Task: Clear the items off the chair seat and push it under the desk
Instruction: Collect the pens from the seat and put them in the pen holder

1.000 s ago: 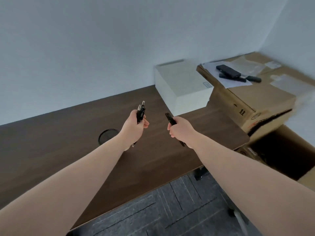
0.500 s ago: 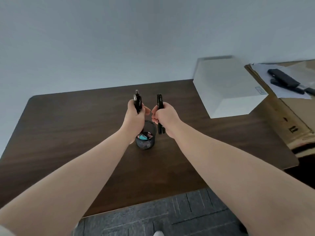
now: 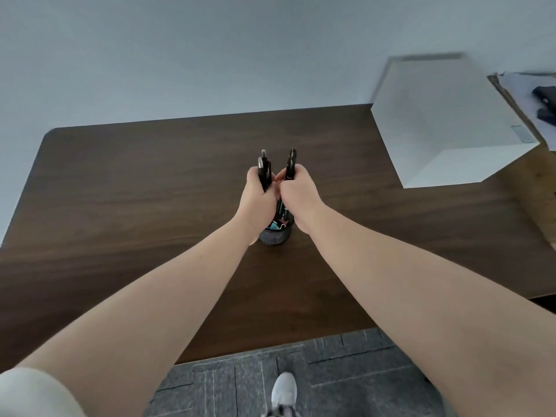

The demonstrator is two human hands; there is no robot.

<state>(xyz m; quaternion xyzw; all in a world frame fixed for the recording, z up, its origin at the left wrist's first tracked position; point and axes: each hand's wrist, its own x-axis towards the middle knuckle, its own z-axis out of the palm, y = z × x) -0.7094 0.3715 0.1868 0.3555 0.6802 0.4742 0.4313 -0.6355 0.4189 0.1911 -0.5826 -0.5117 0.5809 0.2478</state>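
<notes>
My left hand (image 3: pixel 258 200) grips black pens (image 3: pixel 264 171) upright, their tops sticking out above the fist. My right hand (image 3: pixel 298 197) holds another black pen (image 3: pixel 291 164) the same way, right beside the left. Both hands sit directly over a small black mesh pen cup (image 3: pixel 275 236) on the dark wooden desk (image 3: pixel 135 206); the pens' lower ends reach down into the cup, which also holds coloured clips. The chair is out of view.
A white box (image 3: pixel 445 115) stands at the desk's back right corner. Beyond it lies a cardboard box (image 3: pixel 532 176) with papers and dark objects (image 3: pixel 546 97) on top. Grey carpet tiles (image 3: pixel 346 374) and my white shoe (image 3: pixel 283 392) show below the desk's front edge.
The view has swung left and centred on the desk. Both hands have come together and lowered over the pen cup, with the pens' lower ends now down inside it.
</notes>
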